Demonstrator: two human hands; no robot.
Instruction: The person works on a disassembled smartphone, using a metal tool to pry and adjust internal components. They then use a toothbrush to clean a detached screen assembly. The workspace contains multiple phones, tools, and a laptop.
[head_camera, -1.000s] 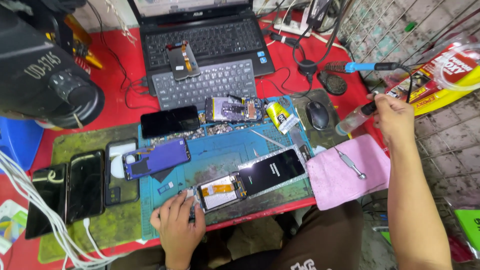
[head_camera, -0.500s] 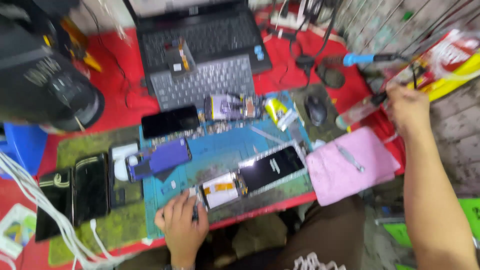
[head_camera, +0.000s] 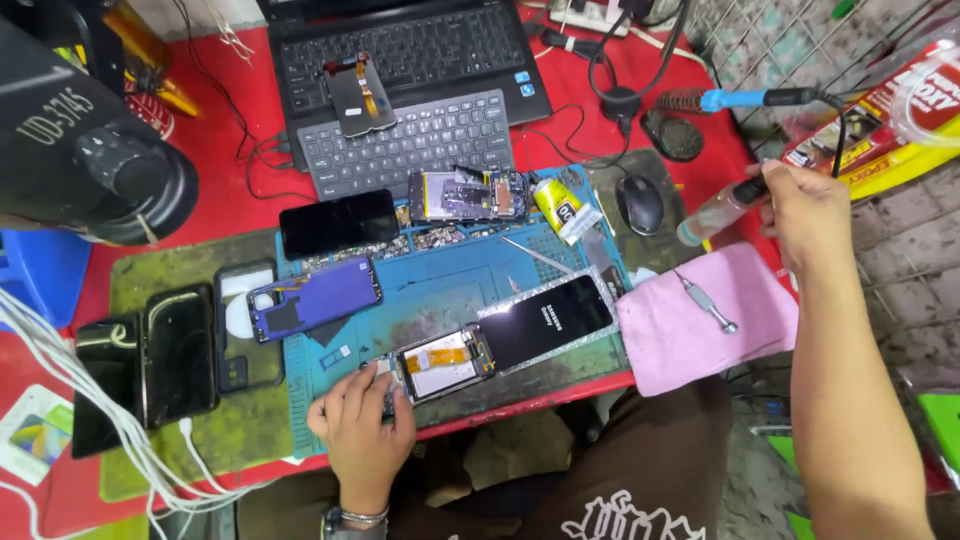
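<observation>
Head view, looking down on a cluttered red tabletop (head_camera: 120, 490) with a blue work mat (head_camera: 440, 285) in the middle. Left hand (head_camera: 360, 425) pressed flat on the mat's near edge, fingers spread and touching the end of an opened phone (head_camera: 440, 362), not gripping it. Opened phone lying face down, orange ribbon cable showing inside, joined at its far end to a dark display panel (head_camera: 545, 322) folded out to the right. Right hand (head_camera: 805, 210) raised over the tabletop's right edge, closed around a small clear bottle (head_camera: 715, 212), nozzle end pointing left toward a black mouse (head_camera: 640, 203). Just below that hand, a pink cloth (head_camera: 745, 340) with a small metal screwdriver (head_camera: 705, 300) resting on it. Blue-handled soldering iron (head_camera: 745, 98) lying farther back, well apart from the phone. On the mat's left part, a purple phone back cover (head_camera: 315, 300); behind it a black phone (head_camera: 338, 222) and a stripped phone frame (head_camera: 465, 195), with a yellow glue tube (head_camera: 560, 208) beside. Behind those, a grey keyboard (head_camera: 420, 140) set on a black laptop (head_camera: 400, 50). At far left, two dark phones (head_camera: 150, 360) on a green mat (head_camera: 170, 290), white cables (head_camera: 90, 420) crossing them.
</observation>
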